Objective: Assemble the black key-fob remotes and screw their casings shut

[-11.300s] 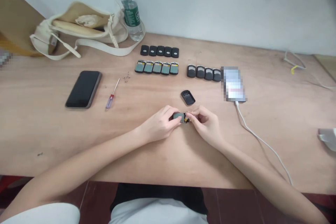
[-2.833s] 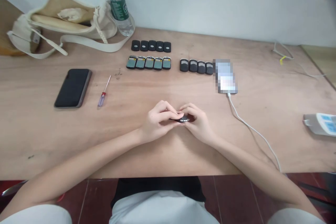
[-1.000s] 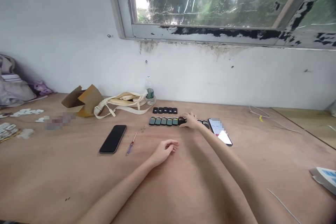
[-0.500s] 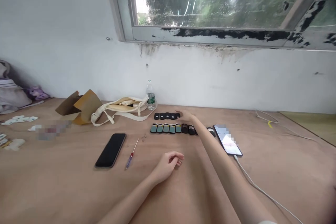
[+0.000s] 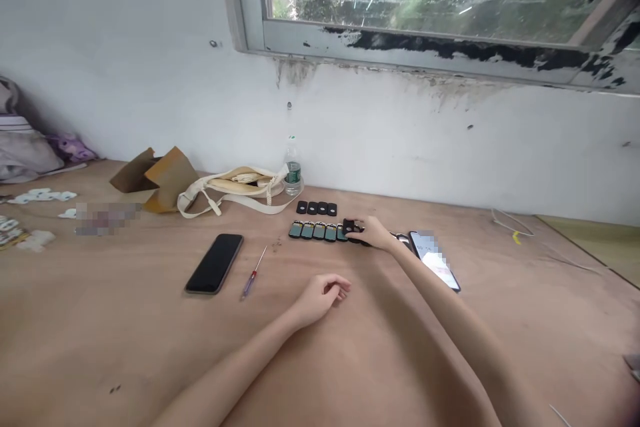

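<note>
My right hand [image 5: 373,232] is closed on a small black cover [image 5: 349,226], holding it by its right side at the right end of a row of small cases. Several of these open cases [image 5: 319,231] show greenish panels like circuit boards. More black pieces in that row are partly hidden by my right hand. Behind them lies a short row of black covers [image 5: 317,208], each with a pale oval mark. My left hand [image 5: 320,299] rests on the table, fingers loosely bent and thumb apart, with nothing in it.
A screwdriver [image 5: 253,273] and a dark phone [image 5: 215,263] lie to the left. A lit phone [image 5: 435,263] is beside my right forearm. Behind are a water bottle [image 5: 293,170], a cream bag [image 5: 235,183] and a brown paper bag [image 5: 173,177]; a cable [image 5: 515,223] lies far right.
My right hand has taken the rightmost cover from the back row and brought it nearer, over the row of cases. My left hand stays put; the view has shifted slightly.
</note>
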{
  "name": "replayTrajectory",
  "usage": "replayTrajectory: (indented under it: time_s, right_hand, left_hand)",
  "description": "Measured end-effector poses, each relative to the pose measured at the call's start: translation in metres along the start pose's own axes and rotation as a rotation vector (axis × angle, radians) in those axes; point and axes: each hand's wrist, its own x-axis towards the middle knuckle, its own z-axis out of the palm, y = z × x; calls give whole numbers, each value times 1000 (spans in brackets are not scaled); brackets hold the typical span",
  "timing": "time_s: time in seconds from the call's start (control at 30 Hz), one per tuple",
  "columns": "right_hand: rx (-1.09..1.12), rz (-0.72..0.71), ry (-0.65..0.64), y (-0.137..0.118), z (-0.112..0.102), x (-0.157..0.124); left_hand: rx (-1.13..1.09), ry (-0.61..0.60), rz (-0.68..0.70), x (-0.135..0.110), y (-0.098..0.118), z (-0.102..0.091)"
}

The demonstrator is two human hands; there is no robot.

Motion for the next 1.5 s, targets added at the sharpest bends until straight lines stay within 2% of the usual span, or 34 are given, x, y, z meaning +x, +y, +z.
replayTrajectory:
  time_s: [0.17, 0.63, 0.73, 0.8, 0.93, 1.0, 1.07, 1.1, 1.17, 1.3, 1.5]
  right_hand:
    - [-79, -66, -22, -5, 11, -6]
    - [-125, 4, -19, -9, 19, 6]
    - [-139, 8, -6, -14, 17, 10]
    - [-130, 5, 56, -20, 16, 5]
    - [-13, -44, 283, -45, 23, -31]
    - [84, -32, 321, -62, 34, -60]
    - [167, -57, 303, -75, 48, -89]
    - [185, -81, 273, -80, 55, -102]
    - [187, -104, 291, -84, 65, -123]
    - [199, -108, 325, -83, 70, -146]
    - [215, -114, 340, -81, 70, -155]
  left_hand:
    - [-19, 5, 13, 0, -3, 0]
    - [-19, -6, 29, 1, -5, 0]
    - [-35, 33, 24, 1, -3, 0]
    - [-60, 121, 26, 1, -3, -1]
    - [-233, 329, 37, 3, 1, -6]
    - [-384, 285, 24, 3, 4, -7]
    - [-504, 146, 0, 0, 7, -7]
    - [-533, 70, -11, -1, 9, -7]
    - [-532, -29, -33, -5, 10, -5]
    - [-466, -9, -74, -10, 11, 0]
    - [-400, 42, -104, -11, 10, 1]
